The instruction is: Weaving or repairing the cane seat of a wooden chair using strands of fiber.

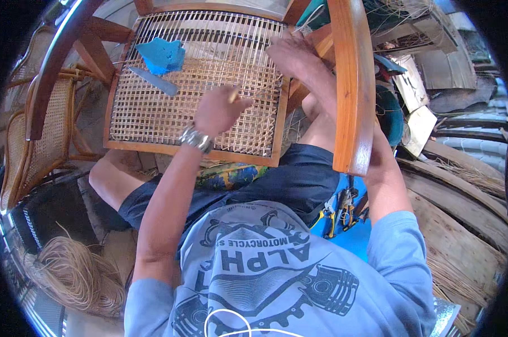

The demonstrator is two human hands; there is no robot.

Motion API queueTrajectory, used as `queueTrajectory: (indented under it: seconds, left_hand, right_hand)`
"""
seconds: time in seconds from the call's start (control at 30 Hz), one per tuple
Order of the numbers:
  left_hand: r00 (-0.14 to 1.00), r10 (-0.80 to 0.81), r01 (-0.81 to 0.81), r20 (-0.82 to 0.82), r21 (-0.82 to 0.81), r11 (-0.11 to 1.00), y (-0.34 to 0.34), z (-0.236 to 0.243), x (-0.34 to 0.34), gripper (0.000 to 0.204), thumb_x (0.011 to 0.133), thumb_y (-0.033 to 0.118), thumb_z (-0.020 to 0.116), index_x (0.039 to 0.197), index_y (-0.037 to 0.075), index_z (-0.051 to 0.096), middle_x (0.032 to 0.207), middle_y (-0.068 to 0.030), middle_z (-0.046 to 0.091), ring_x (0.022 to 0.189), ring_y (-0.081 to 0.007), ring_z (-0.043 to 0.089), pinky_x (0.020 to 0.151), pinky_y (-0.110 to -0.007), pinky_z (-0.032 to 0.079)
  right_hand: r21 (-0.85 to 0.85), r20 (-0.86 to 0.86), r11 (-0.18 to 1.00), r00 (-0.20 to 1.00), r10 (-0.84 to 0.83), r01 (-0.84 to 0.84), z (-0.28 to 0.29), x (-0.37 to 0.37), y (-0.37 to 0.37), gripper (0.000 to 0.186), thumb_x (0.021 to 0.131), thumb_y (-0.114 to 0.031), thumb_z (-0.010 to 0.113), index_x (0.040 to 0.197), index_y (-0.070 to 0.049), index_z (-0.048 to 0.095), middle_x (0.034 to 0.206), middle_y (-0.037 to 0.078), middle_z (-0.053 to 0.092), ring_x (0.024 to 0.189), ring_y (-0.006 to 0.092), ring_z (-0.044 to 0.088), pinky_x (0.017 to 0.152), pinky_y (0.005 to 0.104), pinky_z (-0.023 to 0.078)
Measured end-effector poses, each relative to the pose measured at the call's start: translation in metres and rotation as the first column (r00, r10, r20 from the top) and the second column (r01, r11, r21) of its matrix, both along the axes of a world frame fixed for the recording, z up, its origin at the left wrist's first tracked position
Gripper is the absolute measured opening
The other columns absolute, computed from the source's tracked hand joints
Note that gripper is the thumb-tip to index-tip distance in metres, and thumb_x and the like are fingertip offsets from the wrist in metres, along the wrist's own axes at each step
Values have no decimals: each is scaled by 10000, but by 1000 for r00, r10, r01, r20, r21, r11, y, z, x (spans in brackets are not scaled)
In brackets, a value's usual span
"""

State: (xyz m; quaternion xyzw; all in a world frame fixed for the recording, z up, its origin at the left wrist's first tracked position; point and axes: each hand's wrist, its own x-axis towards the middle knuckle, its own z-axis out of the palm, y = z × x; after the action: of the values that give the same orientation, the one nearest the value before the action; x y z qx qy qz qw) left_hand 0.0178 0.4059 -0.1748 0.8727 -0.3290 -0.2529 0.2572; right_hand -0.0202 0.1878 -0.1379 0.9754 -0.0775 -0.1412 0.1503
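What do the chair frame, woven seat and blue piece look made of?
Chair frame: likely varnished wood; visible grain, glossy highlights.
Woven seat: probably natural cane, smooth finish; tan, narrow strands.
Blue piece: matte, ragged-edged; foam or cloth, can't tell.

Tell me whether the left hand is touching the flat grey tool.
Apart: in the head view, woven seat shows between the left hand and the flat grey tool.

A head-worn fisheye looks down, at close range, on both hands (216, 114).
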Motion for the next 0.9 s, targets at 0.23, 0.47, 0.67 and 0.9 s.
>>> queueTrajectory:
  seconds: [0.23,0.47,0.67,0.9]
  left_hand:
    - [962,-145,127,230,93,988,-22,-31,2,574,941,529,636,747,-9,682,655,-190,677,630,-304,711,618,-447,569]
    - [967,-187,180,175,54,982,-18,-35,7,581,954,514,617,730,-20,671,634,-203,657,592,-320,692,573,-441,550]
    - [988,-150,150,24,36,988,-12,-34,6,385,951,380,632,955,7,728,869,-230,730,841,-370,732,753,-474,597]
    - [983,-80,91,163,-64,994,17,-31,-7,381,978,375,592,907,20,708,771,-212,704,732,-400,696,693,-497,571]
  right_hand:
    - [118,-15,993,1000,-15,17,-4,7,-5,208,817,-43,650,986,-91,762,1053,111,727,1094,299,654,1035,490,443]
    - [83,1,997,1000,1,-1,8,15,-14,171,841,-169,702,966,-60,743,981,156,736,920,327,712,814,454,558]
    - [722,-94,660,974,-205,208,7,7,-13,302,849,-325,733,966,-48,708,864,151,706,802,336,693,750,428,538]
    - [571,10,820,999,-32,21,-6,3,-12,179,860,-214,683,935,-59,730,839,140,719,829,324,702,780,493,524]
